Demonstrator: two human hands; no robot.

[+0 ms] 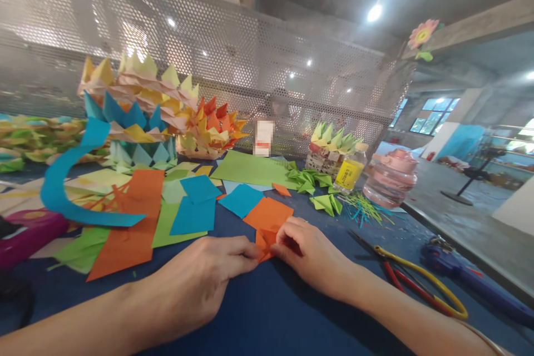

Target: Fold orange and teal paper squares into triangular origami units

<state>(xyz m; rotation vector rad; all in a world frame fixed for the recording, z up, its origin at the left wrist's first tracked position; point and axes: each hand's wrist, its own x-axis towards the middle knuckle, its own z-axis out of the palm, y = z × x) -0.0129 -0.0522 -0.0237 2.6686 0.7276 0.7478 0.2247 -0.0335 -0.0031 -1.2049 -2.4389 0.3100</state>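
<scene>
Between my two hands lies a small folded piece of orange paper (264,240) on the dark blue tabletop. My left hand (204,272) pinches its left edge with fingers pressed together. From the right, my right hand (306,250) grips the other side between thumb and fingers. Just beyond the piece is a flat orange square (271,212), with a blue square (242,200) beside it. More blue sheets (194,214) and a long orange strip (136,217) lie to the left. A curled blue strip (56,189) stands at the far left.
Folded paper crowns (142,128) stand at the back left. Green folded pieces (306,178), a yellow-labelled bottle (349,172) and a pink-lidded jug (391,178) are back right. Scissors (421,278) and a blue tool (471,278) lie right; a purple tool (33,233) is left.
</scene>
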